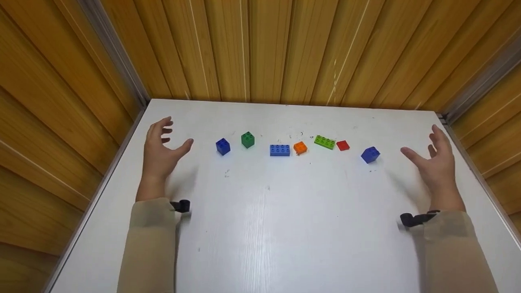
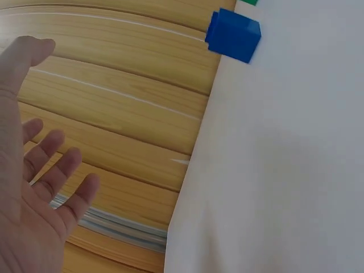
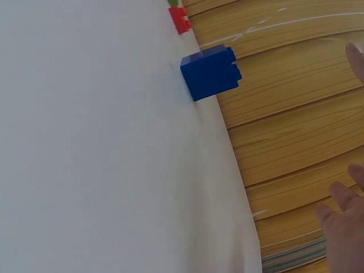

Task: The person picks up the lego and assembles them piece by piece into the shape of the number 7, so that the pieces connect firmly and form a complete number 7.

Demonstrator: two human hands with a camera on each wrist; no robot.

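Observation:
My left hand (image 1: 159, 148) is held over the left side of the white table, fingers spread from the thumb and nothing in them. Nearest to it stands a dark blue toy brick (image 1: 223, 146), also seen in the left wrist view (image 2: 234, 35). Beside that brick is a green one (image 1: 248, 139). My right hand (image 1: 437, 162) hovers at the right side, likewise spread and holding nothing. A second tall blue brick (image 1: 370, 154) lies closest to its thumb. Between them are a long blue brick (image 1: 280, 150), an orange brick (image 1: 300, 147), a lime green brick (image 1: 324, 142) and a red piece (image 1: 342, 145).
The bricks form a loose row across the far part of the white table (image 1: 301, 228). Yellow wood-plank walls (image 1: 264, 49) enclose its back and sides. Black wrist straps (image 1: 415, 219) with small mounts show at both cuffs.

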